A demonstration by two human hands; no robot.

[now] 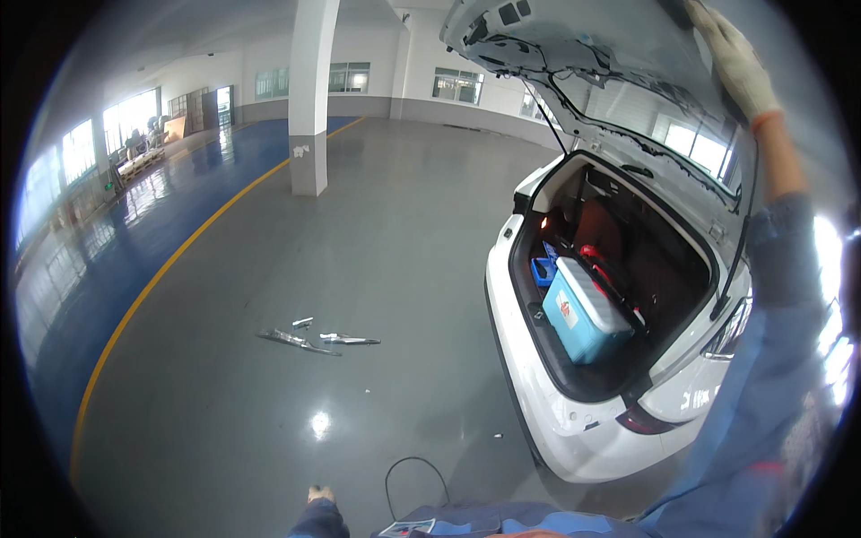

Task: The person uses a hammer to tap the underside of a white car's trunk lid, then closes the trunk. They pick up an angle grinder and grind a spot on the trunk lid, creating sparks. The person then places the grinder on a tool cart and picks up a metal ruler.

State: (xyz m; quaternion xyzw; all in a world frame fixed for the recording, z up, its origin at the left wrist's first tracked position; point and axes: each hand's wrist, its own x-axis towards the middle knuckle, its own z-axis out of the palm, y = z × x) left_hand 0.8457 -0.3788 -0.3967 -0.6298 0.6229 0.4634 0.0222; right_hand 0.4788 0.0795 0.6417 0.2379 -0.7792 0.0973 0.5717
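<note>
White-gloved, the right hand (734, 65) reaches along the edge of the raised tailgate (619, 31), above the car's (574, 448) boot (682, 282); whether it grips, I cannot tell. Opening looks done; the hand is not yet off. The left hand (319, 494) hangs low (too small to read its fingers). Pale underside, dark wiring exposed.

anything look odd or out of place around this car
Yes. A few loose, shiny pieces lie scattered on the grey floor, left of the white car, rather than tidied away. Dark wiring also shows on the inside of the raised tailgate, as if uncovered.
</note>
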